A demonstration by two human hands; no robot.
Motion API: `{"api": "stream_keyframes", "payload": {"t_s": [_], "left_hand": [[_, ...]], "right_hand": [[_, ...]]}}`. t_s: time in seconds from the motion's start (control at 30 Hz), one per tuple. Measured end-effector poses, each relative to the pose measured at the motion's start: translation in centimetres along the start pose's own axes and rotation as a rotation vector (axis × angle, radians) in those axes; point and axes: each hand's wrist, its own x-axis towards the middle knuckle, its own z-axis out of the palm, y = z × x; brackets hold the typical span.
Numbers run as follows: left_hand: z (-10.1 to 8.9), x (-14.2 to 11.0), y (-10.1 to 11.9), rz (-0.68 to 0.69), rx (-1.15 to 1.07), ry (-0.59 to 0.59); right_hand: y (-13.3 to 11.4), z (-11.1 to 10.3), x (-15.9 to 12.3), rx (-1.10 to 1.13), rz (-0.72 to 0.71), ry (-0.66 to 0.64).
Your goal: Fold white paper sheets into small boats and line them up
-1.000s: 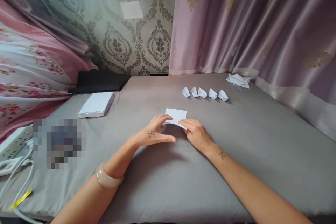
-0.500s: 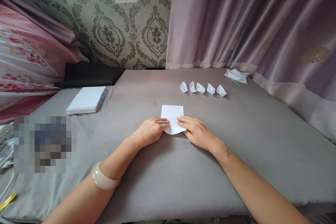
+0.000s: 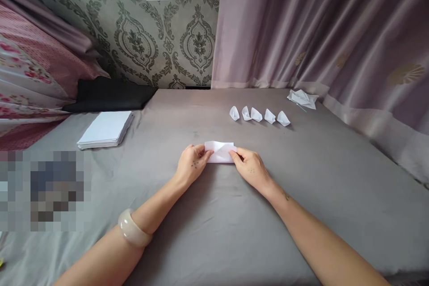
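A small white sheet of paper [image 3: 220,151] lies on the grey bedsheet [image 3: 214,214] in front of me, its near part folded up over the far part. My left hand [image 3: 192,162] pinches the paper's left end, fingers closed on it. My right hand [image 3: 250,167] pinches the right end the same way. A pale bangle sits on my left wrist. Both forearms stretch in from the bottom of the view.
Several small folded white paper pieces [image 3: 257,115] stand in a row beyond the hands. A stack of white sheets [image 3: 104,129] lies at the left. Crumpled white paper [image 3: 302,97] rests near the pink curtain [image 3: 321,31]. A dark cushion [image 3: 110,94] and floral bedding are at the far left.
The flat sheet has been folded: its near edge was lifted and brought over the far half. Both hands shifted from its near edge to its two ends.
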Motion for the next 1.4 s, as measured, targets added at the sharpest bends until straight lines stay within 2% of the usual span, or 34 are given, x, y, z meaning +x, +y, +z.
{"api": "stream_keyframes", "payload": {"t_s": [0.13, 0.3, 0.47, 0.6, 1.17, 1.4], "left_hand": [[0.8, 0.7, -0.6, -0.062, 0.007, -0.019], [1.6, 0.8, -1.0, -0.034, 0.113, 0.036], [1.8, 0.9, -0.8, -0.015, 0.206, 0.028], [1.9, 0.9, -0.6, -0.028, 0.257, 0.03], [1.8, 0.9, -0.4, -0.098, 0.189, 0.02], [1.7, 0.6, -0.5, 0.015, 0.308, 0.013]], "right_hand": [[0.2, 0.8, 0.9, -0.002, 0.079, 0.013], [-0.3, 0.7, 1.6, -0.082, 0.187, -0.053], [-1.3, 0.5, 1.8, -0.178, 0.259, -0.097], [-1.6, 0.5, 1.9, -0.217, 0.249, -0.118], [-1.2, 0.8, 2.1, -0.27, 0.217, -0.141], [-1.1, 1.0, 1.7, -0.334, 0.175, -0.144]]}}
